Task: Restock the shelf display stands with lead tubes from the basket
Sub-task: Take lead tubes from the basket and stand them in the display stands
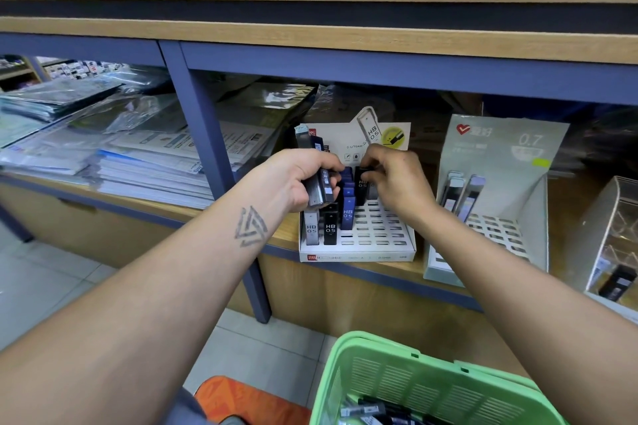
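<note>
left hand [299, 179]: clamped round a bundle of lead tubes [321, 183], above the stand's left side | right hand [393, 176]: pinching one black tube [362, 183] upright at the back rows of the white display stand [359, 254] | stand: on the shelf, front-left slots filled | green basket [431, 386]: below, more tubes inside

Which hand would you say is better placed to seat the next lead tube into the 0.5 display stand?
Right. The right hand already pinches a black tube over the 0.5 stand, beside its empty slots. The left hand is full, gripping a bundle of tubes.
</note>
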`<control>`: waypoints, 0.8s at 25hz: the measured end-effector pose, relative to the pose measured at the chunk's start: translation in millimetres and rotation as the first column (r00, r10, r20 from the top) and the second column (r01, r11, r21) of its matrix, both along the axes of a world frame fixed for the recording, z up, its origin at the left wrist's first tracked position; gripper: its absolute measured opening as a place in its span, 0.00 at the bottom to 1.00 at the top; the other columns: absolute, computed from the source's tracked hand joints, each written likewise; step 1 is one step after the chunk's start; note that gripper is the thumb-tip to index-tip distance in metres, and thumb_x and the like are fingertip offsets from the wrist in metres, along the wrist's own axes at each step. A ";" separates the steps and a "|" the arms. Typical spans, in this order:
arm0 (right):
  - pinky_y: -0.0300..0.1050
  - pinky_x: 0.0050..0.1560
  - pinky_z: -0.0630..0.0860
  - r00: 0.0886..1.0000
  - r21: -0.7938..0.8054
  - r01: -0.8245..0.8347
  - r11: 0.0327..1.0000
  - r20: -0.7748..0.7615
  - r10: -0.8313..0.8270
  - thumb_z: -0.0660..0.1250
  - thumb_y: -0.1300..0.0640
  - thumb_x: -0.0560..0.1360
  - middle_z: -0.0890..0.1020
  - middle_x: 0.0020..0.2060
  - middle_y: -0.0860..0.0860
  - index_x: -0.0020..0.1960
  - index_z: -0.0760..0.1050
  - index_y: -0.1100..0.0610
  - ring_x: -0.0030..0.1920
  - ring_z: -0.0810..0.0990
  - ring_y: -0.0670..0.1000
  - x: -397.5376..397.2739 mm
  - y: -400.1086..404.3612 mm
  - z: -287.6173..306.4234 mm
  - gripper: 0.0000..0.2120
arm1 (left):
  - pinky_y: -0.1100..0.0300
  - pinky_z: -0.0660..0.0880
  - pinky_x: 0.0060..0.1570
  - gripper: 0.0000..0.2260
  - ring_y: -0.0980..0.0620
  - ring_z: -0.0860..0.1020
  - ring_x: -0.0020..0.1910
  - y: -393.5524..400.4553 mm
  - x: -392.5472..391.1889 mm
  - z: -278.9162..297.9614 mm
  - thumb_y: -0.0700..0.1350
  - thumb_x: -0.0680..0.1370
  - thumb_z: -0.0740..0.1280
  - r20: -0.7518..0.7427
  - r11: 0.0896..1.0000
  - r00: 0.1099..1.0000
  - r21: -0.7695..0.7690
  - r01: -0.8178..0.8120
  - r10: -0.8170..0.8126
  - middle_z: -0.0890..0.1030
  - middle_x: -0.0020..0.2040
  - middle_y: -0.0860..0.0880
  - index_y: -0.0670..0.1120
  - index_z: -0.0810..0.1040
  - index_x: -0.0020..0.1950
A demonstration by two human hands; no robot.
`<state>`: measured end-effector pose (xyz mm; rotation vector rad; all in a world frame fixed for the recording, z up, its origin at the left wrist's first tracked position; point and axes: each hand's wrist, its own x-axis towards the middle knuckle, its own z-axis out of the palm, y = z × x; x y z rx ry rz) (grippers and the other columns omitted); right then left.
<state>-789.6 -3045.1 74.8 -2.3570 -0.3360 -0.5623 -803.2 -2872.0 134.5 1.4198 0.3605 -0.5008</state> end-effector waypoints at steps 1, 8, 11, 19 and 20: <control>0.24 0.38 0.69 1.000 0.007 -0.007 1.000 -0.014 0.007 0.70 0.72 0.73 0.80 0.41 0.49 0.45 0.78 0.58 0.41 0.77 0.33 1.1 -0.1 0.5 0.10 | 0.63 0.78 0.28 0.05 0.56 0.74 0.23 -0.4 0.2 -0.1 0.35 0.77 0.69 -0.002 1.000 1.000 0.000 0.000 0.000 0.78 0.34 0.46 0.41 0.77 0.42; 0.48 0.49 0.77 0.997 -0.294 0.073 0.953 0.024 -0.069 0.67 0.63 0.78 0.78 0.55 0.52 0.59 0.83 0.55 0.57 0.77 0.56 -2.2 1.0 -4.4 0.13 | 0.63 0.78 0.28 0.06 0.56 0.74 0.24 -1.2 0.8 0.5 0.36 0.77 0.69 0.007 1.000 1.000 -0.007 0.014 -0.014 0.76 0.29 0.48 0.41 0.76 0.40; 0.49 0.56 0.77 0.998 -0.282 0.033 0.959 -0.045 -0.048 0.65 0.62 0.79 0.78 0.60 0.52 0.63 0.81 0.54 0.59 0.78 0.56 -12.8 0.4 9.7 0.15 | 0.62 0.78 0.27 0.05 0.56 0.74 0.24 -3.9 -4.0 3.5 0.36 0.77 0.71 0.023 0.998 0.997 -0.016 0.068 -0.068 0.76 0.27 0.49 0.41 0.78 0.42; 0.41 0.35 0.74 0.826 0.767 0.109 0.632 -0.424 0.372 0.66 0.58 0.81 0.83 0.43 0.56 0.53 0.82 0.60 0.41 0.81 0.52 -66.4 -16.2 46.6 0.08 | 0.63 0.77 0.28 0.07 0.55 0.74 0.25 -26.1 -28.6 7.6 0.41 0.74 0.76 0.062 0.937 0.935 0.037 0.348 -0.349 0.75 0.27 0.50 0.43 0.78 0.41; 0.41 0.35 0.73 0.812 0.780 0.113 0.616 -0.429 0.395 0.67 0.55 0.80 0.83 0.43 0.56 0.53 0.83 0.60 0.40 0.81 0.51 -67.6 -19.6 46.9 0.10 | 0.62 0.77 0.28 0.07 0.55 0.74 0.26 -29.1 -31.4 6.1 0.41 0.74 0.76 0.064 0.933 0.931 0.059 0.356 -0.359 0.75 0.27 0.50 0.44 0.78 0.41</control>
